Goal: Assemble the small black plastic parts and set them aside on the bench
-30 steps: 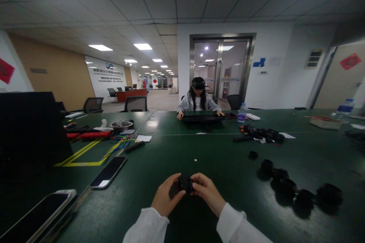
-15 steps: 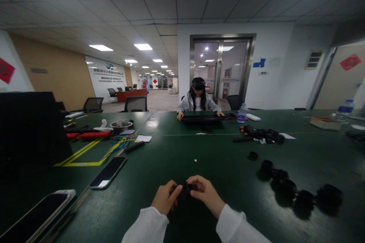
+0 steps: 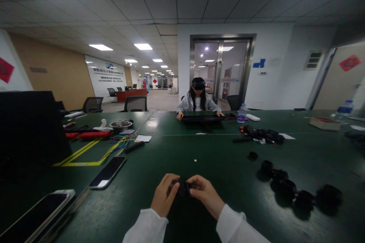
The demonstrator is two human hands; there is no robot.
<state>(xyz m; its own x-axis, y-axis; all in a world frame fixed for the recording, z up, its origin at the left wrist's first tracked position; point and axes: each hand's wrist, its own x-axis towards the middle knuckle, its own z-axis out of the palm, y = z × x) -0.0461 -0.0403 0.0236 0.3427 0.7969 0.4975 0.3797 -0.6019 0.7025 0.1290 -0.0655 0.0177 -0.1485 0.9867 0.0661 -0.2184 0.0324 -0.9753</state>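
Between my two hands, above the near part of the green table (image 3: 216, 152), is a small dark rounded part (image 3: 184, 189); its exact kind is too dark to make out. My left hand (image 3: 165, 193) closes on its left side with thumb and fingers. On the right side, my right hand (image 3: 205, 194) pinches it between thumb and fingertips. Several black cylindrical parts lie to the right, among them a big ribbed one (image 3: 329, 199) and a small ring-shaped one (image 3: 253, 155).
Two phones, one nearer (image 3: 42, 212) and one farther (image 3: 108, 172), lie on the left beside a dark monitor (image 3: 31, 129). Coloured wires (image 3: 121, 144) and a metal bowl (image 3: 121, 125) are behind them. Across the table a person (image 3: 198, 100) holds a black panel (image 3: 203, 119) near a water bottle (image 3: 242, 114).
My left fingers have risen and shifted their hold, so more of the dark part shows between the hands. My right hand has stayed nearly still.
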